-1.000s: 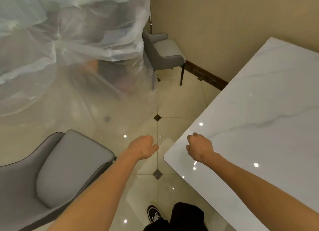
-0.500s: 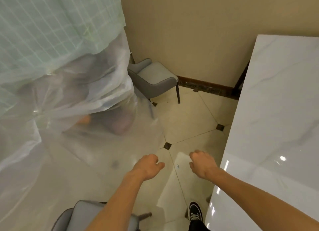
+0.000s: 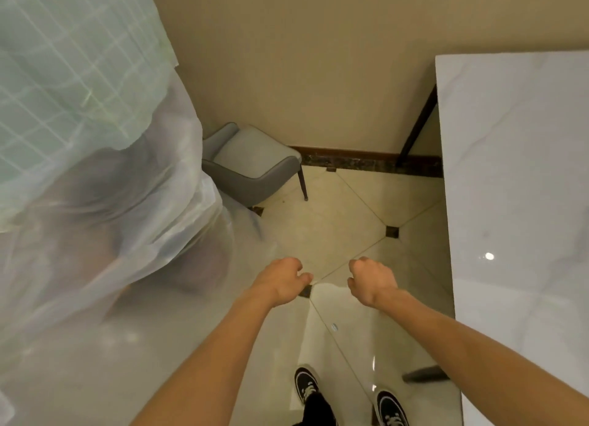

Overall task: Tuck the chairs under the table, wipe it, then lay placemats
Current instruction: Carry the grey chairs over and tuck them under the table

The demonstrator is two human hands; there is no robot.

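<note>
Head view shows both hands out in front over the floor, each with an empty grip: the left hand (image 3: 280,280) has its fingers loosely curled and holds nothing, and the right hand (image 3: 371,279) is half closed in the same way, touching nothing. They hang level with each other, a gap between them, above the glossy tiled floor (image 3: 344,221) and the person's black shoes (image 3: 307,384).

Beyond the hands, against the beige wall, stands a grey padded chair (image 3: 251,161), well apart from the surface (image 3: 516,177) on the right and not tucked under it. Its seat faces roughly toward the camera's right, and one dark thin leg shows clearly at the front corner; the back is partly hidden behind a draped sheet of clear plastic (image 3: 105,186) that covers bulky shapes on the left. The white marble-look surface is bare in the part that shows, with no cloth or placemats in sight.

The chair is probably moderately heavy, stiff in its shell and soft only in the cushion. Taking it by the top of the backrest or the curved arm edges with both hands looks soundest. On polished tile the thin legs should slide easily, though they may scrape, so a slight lift seems wise. The plastic sheet hangs close and could snag.
</note>
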